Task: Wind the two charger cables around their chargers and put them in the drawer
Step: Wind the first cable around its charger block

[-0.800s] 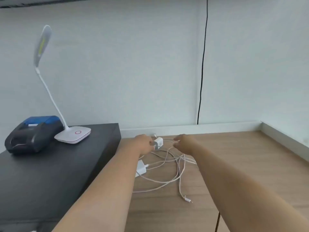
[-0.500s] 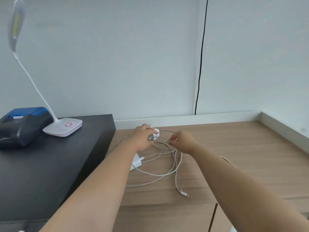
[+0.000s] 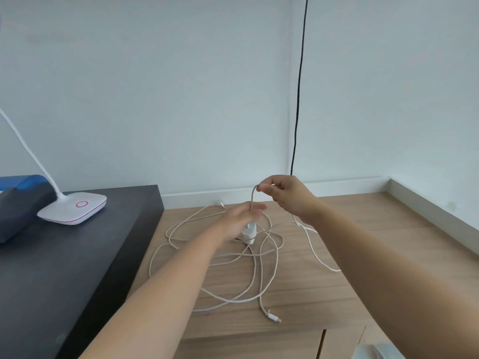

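Now the wooden desk point(image 3: 337, 255) carries most of the scene, with the black cabinet point(image 3: 64, 255) at its left side, where a white lamp base point(image 3: 74, 207) stands. On the wood lies the loose cable tangle point(image 3: 248, 275), both cables crossing each other, one plug end point(image 3: 274, 318) near the front edge. My left hand point(image 3: 239, 221) holds a white charger point(image 3: 248, 231) just above the tangle, fingers half curled around it. My right hand point(image 3: 287, 193) pinches the cable close to the charger and lifts it into a bend. The second charger I cannot see. I think the risk is that winding drags the other cable along, because the loops overlap, and pulls it off the desk.
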`<action>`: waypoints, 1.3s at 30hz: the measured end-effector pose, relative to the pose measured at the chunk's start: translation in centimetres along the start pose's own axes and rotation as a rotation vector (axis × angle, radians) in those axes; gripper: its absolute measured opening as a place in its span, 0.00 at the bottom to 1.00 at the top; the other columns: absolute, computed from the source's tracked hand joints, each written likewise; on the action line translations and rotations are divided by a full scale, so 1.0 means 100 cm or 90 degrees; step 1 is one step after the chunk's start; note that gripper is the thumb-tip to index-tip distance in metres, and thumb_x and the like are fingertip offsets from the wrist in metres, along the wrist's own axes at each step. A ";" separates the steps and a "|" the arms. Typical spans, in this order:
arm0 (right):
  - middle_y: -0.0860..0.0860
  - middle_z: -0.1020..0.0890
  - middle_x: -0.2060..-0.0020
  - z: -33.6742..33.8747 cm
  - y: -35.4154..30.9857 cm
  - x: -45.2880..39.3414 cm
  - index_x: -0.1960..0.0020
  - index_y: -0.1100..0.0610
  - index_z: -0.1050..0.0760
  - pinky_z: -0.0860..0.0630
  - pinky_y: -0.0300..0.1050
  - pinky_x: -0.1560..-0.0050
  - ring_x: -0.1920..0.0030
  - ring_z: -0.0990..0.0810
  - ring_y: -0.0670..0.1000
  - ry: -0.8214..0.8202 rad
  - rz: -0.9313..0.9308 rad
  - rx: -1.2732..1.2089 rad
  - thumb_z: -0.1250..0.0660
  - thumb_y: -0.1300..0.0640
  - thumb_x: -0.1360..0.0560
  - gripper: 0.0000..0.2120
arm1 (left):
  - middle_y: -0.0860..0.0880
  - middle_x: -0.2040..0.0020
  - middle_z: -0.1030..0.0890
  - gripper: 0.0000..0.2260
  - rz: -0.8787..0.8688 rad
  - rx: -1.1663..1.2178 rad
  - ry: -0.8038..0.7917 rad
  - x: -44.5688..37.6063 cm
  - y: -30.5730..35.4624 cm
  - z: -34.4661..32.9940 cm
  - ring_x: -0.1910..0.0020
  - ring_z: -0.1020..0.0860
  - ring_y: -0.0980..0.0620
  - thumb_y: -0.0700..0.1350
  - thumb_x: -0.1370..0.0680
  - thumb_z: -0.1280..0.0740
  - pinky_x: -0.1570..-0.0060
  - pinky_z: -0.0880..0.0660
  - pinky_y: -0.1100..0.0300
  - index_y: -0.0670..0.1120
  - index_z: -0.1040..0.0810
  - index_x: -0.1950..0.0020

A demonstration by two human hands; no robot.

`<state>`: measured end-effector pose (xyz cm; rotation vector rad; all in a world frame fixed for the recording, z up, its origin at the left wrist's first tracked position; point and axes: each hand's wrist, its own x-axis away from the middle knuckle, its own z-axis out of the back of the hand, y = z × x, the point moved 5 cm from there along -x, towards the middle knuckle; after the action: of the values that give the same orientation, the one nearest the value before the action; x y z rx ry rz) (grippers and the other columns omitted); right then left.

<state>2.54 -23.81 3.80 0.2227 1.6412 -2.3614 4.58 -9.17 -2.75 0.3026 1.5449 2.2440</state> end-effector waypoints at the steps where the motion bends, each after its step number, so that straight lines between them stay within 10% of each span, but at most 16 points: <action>1: 0.39 0.28 0.79 0.001 -0.003 -0.001 0.55 0.60 0.20 0.37 0.28 0.73 0.77 0.32 0.40 0.007 0.006 0.007 0.34 0.56 0.22 0.08 | 0.54 0.44 0.19 0.10 -0.001 -0.008 0.017 -0.001 0.005 -0.004 0.49 0.24 0.58 0.49 0.18 0.40 0.54 0.31 0.65 0.51 0.21 0.52; 7: 0.47 0.34 0.76 0.048 -0.020 -0.003 0.61 0.56 0.21 0.40 0.36 0.74 0.75 0.39 0.46 0.101 0.009 0.125 0.31 0.51 0.25 0.09 | 0.51 0.74 0.26 0.18 -0.008 0.096 0.140 -0.001 0.025 0.021 0.60 0.23 0.49 0.49 0.17 0.43 0.57 0.30 0.57 0.47 0.31 0.66; 16: 0.45 0.36 0.78 0.136 -0.024 0.009 0.60 0.56 0.21 0.42 0.37 0.76 0.77 0.41 0.45 0.163 -0.002 0.215 0.31 0.51 0.25 0.10 | 0.53 0.81 0.40 0.18 0.023 0.600 0.195 0.027 0.049 0.116 0.78 0.33 0.54 0.46 0.22 0.40 0.69 0.28 0.64 0.49 0.37 0.72; 22: 0.50 0.33 0.74 0.169 0.001 0.018 0.57 0.57 0.19 0.43 0.37 0.72 0.76 0.37 0.48 0.165 -0.091 0.135 0.27 0.55 0.28 0.06 | 0.52 0.77 0.32 0.13 -0.037 0.678 0.428 0.048 0.061 0.157 0.77 0.31 0.55 0.49 0.18 0.39 0.63 0.27 0.60 0.46 0.26 0.61; 27: 0.53 0.28 0.73 0.181 0.007 0.028 0.55 0.58 0.19 0.32 0.40 0.69 0.75 0.31 0.49 0.191 -0.107 0.133 0.27 0.58 0.28 0.04 | 0.52 0.43 0.20 0.16 -0.074 0.751 0.557 0.059 0.062 0.195 0.66 0.29 0.53 0.39 0.17 0.45 0.58 0.26 0.60 0.45 0.28 0.31; 30: 0.51 0.32 0.70 0.199 0.023 0.042 0.54 0.59 0.21 0.33 0.37 0.73 0.74 0.33 0.48 0.216 -0.146 -0.008 0.27 0.57 0.28 0.06 | 0.52 0.61 0.26 0.13 -0.128 0.799 0.616 0.073 0.068 0.217 0.66 0.29 0.54 0.39 0.18 0.45 0.57 0.27 0.59 0.45 0.29 0.34; 34: 0.48 0.41 0.70 0.195 0.030 0.048 0.52 0.59 0.22 0.46 0.36 0.78 0.73 0.45 0.46 0.147 -0.189 -0.104 0.30 0.55 0.26 0.08 | 0.53 0.79 0.35 0.07 -0.110 0.729 0.598 0.075 0.083 0.212 0.76 0.29 0.53 0.44 0.18 0.39 0.67 0.27 0.62 0.49 0.27 0.41; 39: 0.48 0.34 0.73 0.141 -0.029 0.029 0.57 0.56 0.17 0.40 0.40 0.72 0.70 0.39 0.49 0.054 -0.063 0.169 0.32 0.55 0.24 0.07 | 0.51 0.78 0.25 0.05 -0.131 0.498 0.414 0.049 0.117 0.148 0.76 0.26 0.53 0.46 0.19 0.37 0.71 0.31 0.64 0.51 0.25 0.44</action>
<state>-0.79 -36.43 10.54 0.3022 1.3991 -2.6772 3.65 1.79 13.34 -0.4143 2.6115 1.5443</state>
